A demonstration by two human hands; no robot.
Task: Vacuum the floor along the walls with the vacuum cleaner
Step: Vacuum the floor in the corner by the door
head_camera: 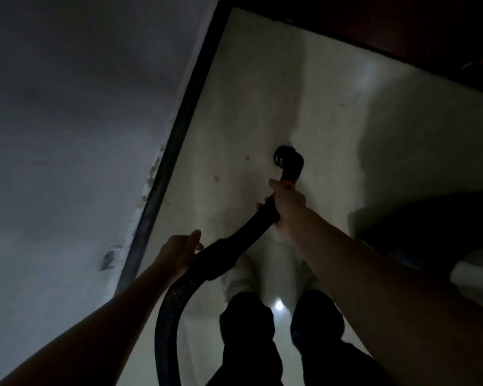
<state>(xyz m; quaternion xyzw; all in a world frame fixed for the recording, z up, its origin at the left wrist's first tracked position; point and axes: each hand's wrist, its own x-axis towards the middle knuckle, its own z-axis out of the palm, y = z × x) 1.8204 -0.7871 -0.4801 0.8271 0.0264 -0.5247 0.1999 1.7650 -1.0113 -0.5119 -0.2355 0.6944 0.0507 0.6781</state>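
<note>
The scene is dim. A black vacuum hose (173, 296) rises from the bottom of the view into a curved black wand (243, 232) with an orange part near its tip. The round black nozzle (287, 158) sits over the pale floor (262, 93). My right hand (286, 201) grips the wand just below the orange part. My left hand (180, 250) rests against the wand's lower end where the ribbed hose joins; its fingers are hidden behind the wand. The wall (67, 121) stands at the left, edged by a dark skirting strip (179, 129).
A dark band (374, 34), perhaps a threshold or furniture base, runs across the top right. A large dark shape (430, 218) lies at the right, with a pale rounded object (474, 271) beside it. My dark trouser legs (248, 330) and pale shoes are below the wand.
</note>
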